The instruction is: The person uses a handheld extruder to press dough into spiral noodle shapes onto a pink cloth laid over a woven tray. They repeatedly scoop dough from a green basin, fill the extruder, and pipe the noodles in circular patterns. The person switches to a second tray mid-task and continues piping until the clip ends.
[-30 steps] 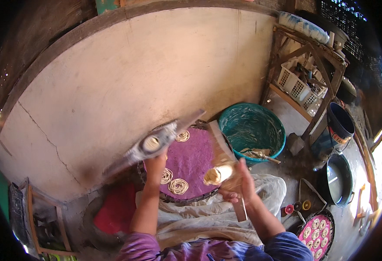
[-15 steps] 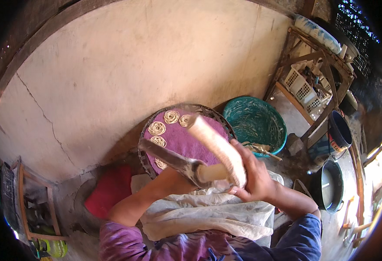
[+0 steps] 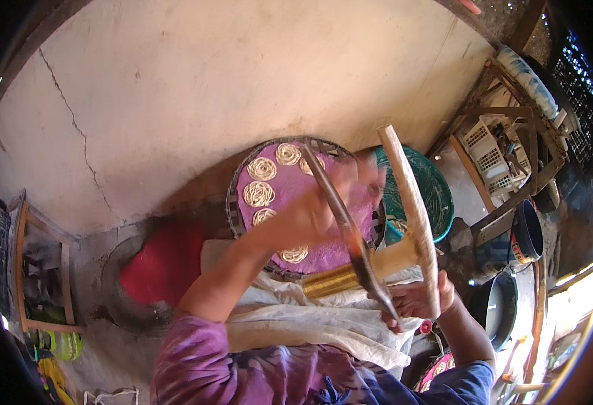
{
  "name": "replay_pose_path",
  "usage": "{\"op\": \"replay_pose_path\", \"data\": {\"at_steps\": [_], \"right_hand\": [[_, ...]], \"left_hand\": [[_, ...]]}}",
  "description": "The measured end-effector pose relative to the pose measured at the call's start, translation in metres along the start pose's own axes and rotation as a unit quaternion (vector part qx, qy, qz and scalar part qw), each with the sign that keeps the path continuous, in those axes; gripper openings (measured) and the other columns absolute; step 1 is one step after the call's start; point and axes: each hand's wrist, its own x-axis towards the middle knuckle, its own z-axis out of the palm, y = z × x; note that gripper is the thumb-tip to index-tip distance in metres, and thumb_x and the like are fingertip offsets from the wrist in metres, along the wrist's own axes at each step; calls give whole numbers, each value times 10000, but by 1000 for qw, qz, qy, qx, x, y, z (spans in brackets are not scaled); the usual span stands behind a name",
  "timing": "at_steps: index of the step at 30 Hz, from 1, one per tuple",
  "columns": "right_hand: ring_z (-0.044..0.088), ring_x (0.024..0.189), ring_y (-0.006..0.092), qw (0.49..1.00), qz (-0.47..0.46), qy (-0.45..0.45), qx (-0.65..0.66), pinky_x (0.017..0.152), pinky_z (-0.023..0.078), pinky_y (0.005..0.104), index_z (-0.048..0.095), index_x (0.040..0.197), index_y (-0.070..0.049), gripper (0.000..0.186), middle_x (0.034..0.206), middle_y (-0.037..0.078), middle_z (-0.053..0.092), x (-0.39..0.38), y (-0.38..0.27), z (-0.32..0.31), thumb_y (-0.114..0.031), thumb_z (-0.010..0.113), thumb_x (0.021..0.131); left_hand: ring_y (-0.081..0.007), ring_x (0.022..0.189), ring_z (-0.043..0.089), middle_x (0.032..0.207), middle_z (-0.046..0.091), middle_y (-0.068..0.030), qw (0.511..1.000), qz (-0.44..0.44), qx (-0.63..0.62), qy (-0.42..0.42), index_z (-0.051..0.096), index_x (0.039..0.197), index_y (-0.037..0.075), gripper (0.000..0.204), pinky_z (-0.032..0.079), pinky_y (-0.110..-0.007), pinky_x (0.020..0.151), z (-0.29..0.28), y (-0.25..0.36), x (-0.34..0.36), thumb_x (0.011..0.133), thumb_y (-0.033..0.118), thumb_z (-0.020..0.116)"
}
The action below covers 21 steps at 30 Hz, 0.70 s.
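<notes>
My right hand [image 3: 419, 297] grips the lower ends of a press's two bars, one dark [image 3: 347, 233] and one pale wood [image 3: 408, 196]. A wooden plunger [image 3: 394, 260] on the pale bar leads into the press's brass cylinder [image 3: 323, 283], which lies tilted below the dark bar. My left hand [image 3: 337, 196], smeared by motion, is raised behind the dark bar, over a round woven tray lined with purple cloth [image 3: 279, 216]; its grip is unclear. Several pale coils of noodle-like dough [image 3: 259, 194] sit on that cloth, toward the tray's left and back.
A teal basin [image 3: 437, 185] stands right of the tray, beside a wooden rack [image 3: 529, 169] holding a white basket [image 3: 489, 158]. Buckets [image 3: 527, 233] stand at right, a second tray [image 3: 438, 371] low right. Red cloth [image 3: 158, 263] and a wooden frame [image 3: 67, 283] lie left, below a cracked wall [image 3: 175, 101].
The press's two parts, apart a second ago, have come together and turned more upright on the right. My left hand has risen over the tray; my right hand is lower on the bars.
</notes>
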Motion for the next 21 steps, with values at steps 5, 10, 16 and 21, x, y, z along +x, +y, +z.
{"op": "replay_pose_path", "data": {"at_steps": [5,10,16,21], "right_hand": [[593,1003,443,986,-13,-6,167,843,474,494,111,1463,142,1387,1135,379,542,7,-8,-20,-965,314,652],[628,1005,373,980,52,176,78,854,504,459,352,1379,53,1015,1079,308,595,10,-50,-36,-812,276,852],[653,728,214,937,128,300,-122,605,549,314,463,1277,14,835,913,179,645,42,-74,-25,-724,301,920],[604,667,136,926,105,302,-199,580,525,270,518,1247,-28,707,857,81,609,49,-89,12,-643,305,972]], "left_hand": [[-361,1257,482,1355,499,-208,933,56,-354,19,400,1403,-5,822,349,-477,1086,-32,-6,73,931,666,345],[-314,1099,551,1118,619,-150,853,77,-510,79,554,1191,-7,744,439,-404,899,-87,-90,76,883,662,446],[-283,998,545,978,603,-103,831,190,-507,131,587,1041,35,600,447,-368,878,-118,-148,57,890,607,484],[-278,949,545,927,595,-91,833,228,-489,124,582,998,38,561,449,-367,891,-122,-115,47,908,581,475]]}}
